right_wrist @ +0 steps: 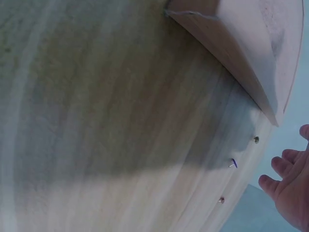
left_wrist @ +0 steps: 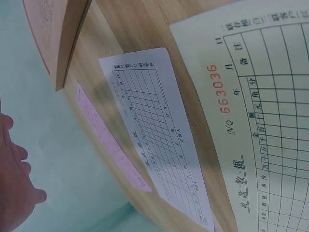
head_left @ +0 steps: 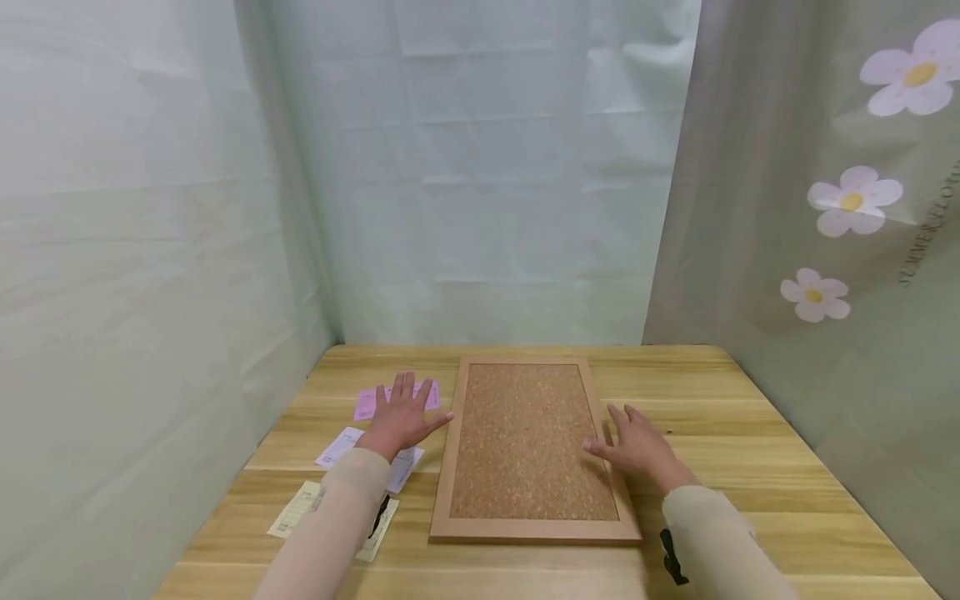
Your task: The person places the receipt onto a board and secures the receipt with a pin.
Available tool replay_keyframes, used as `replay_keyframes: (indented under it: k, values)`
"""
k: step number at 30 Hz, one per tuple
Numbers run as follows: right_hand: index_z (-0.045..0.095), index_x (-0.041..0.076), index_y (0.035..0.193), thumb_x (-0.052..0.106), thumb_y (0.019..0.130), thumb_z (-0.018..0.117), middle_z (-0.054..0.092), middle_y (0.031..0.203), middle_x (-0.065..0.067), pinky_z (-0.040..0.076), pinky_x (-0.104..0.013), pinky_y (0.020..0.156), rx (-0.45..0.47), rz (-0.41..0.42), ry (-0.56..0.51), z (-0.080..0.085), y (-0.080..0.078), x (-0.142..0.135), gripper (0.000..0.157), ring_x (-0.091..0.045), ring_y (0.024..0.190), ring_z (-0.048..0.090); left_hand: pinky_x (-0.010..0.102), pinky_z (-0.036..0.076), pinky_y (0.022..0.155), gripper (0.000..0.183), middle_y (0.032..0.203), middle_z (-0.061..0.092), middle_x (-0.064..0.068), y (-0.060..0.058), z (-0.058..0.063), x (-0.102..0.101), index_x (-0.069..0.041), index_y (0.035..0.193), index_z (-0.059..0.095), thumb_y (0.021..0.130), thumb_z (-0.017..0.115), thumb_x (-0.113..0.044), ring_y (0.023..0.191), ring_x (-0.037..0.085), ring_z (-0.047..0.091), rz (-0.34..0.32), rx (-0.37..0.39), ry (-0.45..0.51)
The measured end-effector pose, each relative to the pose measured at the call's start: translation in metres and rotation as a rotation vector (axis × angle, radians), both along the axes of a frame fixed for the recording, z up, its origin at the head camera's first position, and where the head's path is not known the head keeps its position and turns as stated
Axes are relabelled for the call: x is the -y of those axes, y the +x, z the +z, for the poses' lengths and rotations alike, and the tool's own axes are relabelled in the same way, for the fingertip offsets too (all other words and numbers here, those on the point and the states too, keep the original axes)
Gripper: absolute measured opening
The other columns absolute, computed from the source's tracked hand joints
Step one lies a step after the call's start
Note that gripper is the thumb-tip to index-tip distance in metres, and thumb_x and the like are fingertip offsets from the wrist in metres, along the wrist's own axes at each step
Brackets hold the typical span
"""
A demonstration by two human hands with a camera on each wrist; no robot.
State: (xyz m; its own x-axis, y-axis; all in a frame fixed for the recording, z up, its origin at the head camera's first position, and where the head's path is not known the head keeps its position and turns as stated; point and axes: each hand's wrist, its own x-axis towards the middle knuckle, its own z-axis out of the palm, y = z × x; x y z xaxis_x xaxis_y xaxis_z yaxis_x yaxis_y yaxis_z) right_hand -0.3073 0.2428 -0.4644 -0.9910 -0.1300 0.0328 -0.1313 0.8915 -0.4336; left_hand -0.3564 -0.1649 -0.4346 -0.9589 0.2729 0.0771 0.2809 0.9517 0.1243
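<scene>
A wood-framed corkboard [head_left: 525, 442] lies flat on the table, its cork face up and bare. My left hand [head_left: 402, 423], fingers spread and holding nothing, hovers left of the board over printed paper slips. Partly behind that hand and forearm lie a pink slip [head_left: 365, 406], a white slip [head_left: 335, 447] and a pale yellow slip [head_left: 295, 510]. The left wrist view shows the yellow slip with a red number and a ruled grid. My right hand [head_left: 637, 446] holds nothing, its fingers loosely extended over the board's right edge.
Three small pins [right_wrist: 233, 163] lie on the table right of the board, seen in the right wrist view. The wooden table [head_left: 750, 467] is enclosed by pale curtains [head_left: 487, 167] at the back and sides. White flowers are printed on the right curtain.
</scene>
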Motion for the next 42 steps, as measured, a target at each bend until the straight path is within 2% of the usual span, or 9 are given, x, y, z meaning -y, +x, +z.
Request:
replay_keyframes:
  k: [7, 14, 21, 31, 35, 42]
  values:
    - [0.029, -0.003, 0.153, 0.060, 0.085, 0.069, 0.026, 0.149, -0.040, 0.032, -0.069, 0.101, 0.037, -0.008, -0.067, -0.005, 0.005, 0.001, 0.101, -0.058, 0.134, 0.030, 0.070, 0.005, 0.110, 0.085, 0.159, 0.013, 0.031, 0.000, 0.003, -0.002, -0.006, 0.156, 0.030, 0.096, 0.047, -0.065, 0.147, 0.046, 0.009, -0.009, -0.020, 0.006]
    - [0.033, -0.005, 0.151, 0.058, 0.082, 0.074, 0.032, 0.145, -0.040, 0.036, -0.066, 0.099, 0.049, 0.000, -0.056, -0.007, 0.007, 0.005, 0.101, -0.057, 0.130, 0.036, 0.070, 0.004, 0.111, 0.086, 0.158, 0.014, 0.032, 0.002, 0.004, 0.002, -0.005, 0.155, 0.031, 0.096, 0.046, -0.066, 0.147, 0.047, 0.009, -0.008, -0.010, 0.016]
    - [0.042, -0.003, 0.147, 0.055, 0.081, 0.076, 0.039, 0.141, -0.037, 0.040, -0.063, 0.097, 0.102, -0.038, -0.046, -0.011, 0.011, 0.006, 0.094, -0.053, 0.127, 0.043, 0.071, 0.003, 0.110, 0.086, 0.158, 0.015, 0.032, 0.000, 0.001, 0.005, -0.005, 0.155, 0.031, 0.096, 0.046, -0.065, 0.147, 0.048, 0.008, -0.018, -0.010, 0.029]
    - [0.042, 0.001, 0.148, 0.055, 0.083, 0.074, 0.037, 0.142, -0.039, 0.037, -0.066, 0.099, 0.125, -0.052, -0.041, -0.014, 0.014, 0.004, 0.090, -0.056, 0.130, 0.038, 0.072, 0.003, 0.109, 0.086, 0.157, 0.016, 0.034, -0.006, 0.001, 0.011, -0.001, 0.154, 0.031, 0.096, 0.047, -0.063, 0.146, 0.049, 0.010, -0.037, -0.035, 0.069]
    - [0.041, 0.001, 0.149, 0.054, 0.085, 0.073, 0.036, 0.143, -0.039, 0.036, -0.065, 0.100, 0.133, -0.050, -0.045, -0.013, 0.015, 0.005, 0.090, -0.056, 0.130, 0.036, 0.073, 0.006, 0.108, 0.087, 0.155, 0.020, 0.034, -0.010, 0.003, 0.017, 0.000, 0.152, 0.033, 0.096, 0.049, -0.063, 0.144, 0.051, 0.014, -0.043, -0.069, 0.090]
    - [0.040, 0.000, 0.149, 0.052, 0.085, 0.074, 0.037, 0.143, -0.038, 0.036, -0.065, 0.100, 0.138, -0.043, -0.032, -0.009, 0.016, 0.008, 0.089, -0.056, 0.130, 0.037, 0.073, 0.012, 0.108, 0.088, 0.153, 0.026, 0.033, -0.014, 0.007, 0.029, -0.001, 0.153, 0.033, 0.094, 0.050, -0.065, 0.142, 0.050, 0.020, -0.010, -0.104, 0.104]
